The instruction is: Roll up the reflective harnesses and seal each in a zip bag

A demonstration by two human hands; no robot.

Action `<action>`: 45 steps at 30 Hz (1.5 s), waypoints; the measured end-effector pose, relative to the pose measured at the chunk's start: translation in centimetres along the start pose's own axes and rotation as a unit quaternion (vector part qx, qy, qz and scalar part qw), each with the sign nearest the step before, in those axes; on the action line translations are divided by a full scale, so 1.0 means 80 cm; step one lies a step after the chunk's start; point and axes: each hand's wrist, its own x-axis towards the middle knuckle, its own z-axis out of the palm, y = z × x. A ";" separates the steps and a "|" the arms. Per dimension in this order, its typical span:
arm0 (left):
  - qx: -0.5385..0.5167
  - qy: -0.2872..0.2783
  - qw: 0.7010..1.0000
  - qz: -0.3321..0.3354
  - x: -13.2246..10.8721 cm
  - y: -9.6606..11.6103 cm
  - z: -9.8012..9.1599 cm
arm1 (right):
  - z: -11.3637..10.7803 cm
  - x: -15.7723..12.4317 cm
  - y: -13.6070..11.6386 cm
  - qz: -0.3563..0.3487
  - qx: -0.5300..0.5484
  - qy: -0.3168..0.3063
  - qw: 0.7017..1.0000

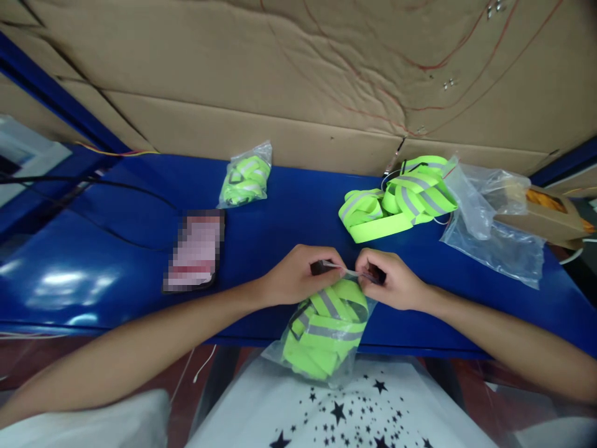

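Between my hands hangs a clear plastic bag (275, 353) at the table's front edge, with a bundled neon-yellow reflective strap (329, 333) inside. My left hand (303, 274) pinches the bag's top edge, fingers closed. Close beside it, my right hand (389, 277) is closed on the same edge from the other side. Grey reflective stripes and a dark buckle show through the plastic. The fingertips partly hide the bag's mouth.
A loose pile of reflective straps (410, 193) lies back right, near clear plastic bags (504, 249) and a cardboard box (543, 214). Another bagged strap (247, 177) sits at the back. A phone (194, 252) lies left on the blue table (289, 224).
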 end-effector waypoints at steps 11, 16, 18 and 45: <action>0.075 0.013 0.995 0.059 0.002 -0.002 0.005 | 0.002 -0.003 -0.002 0.011 0.023 0.005 1.000; 0.067 0.004 0.994 0.084 0.003 -0.004 0.003 | 0.005 -0.005 -0.001 0.001 0.011 0.007 1.000; 0.065 0.006 0.993 0.096 0.001 -0.004 0.002 | 0.005 -0.004 -0.001 0.004 0.003 0.007 1.000; 0.356 0.344 0.864 0.091 0.011 -0.011 -0.070 | -0.036 0.006 -0.085 0.005 0.238 0.257 0.937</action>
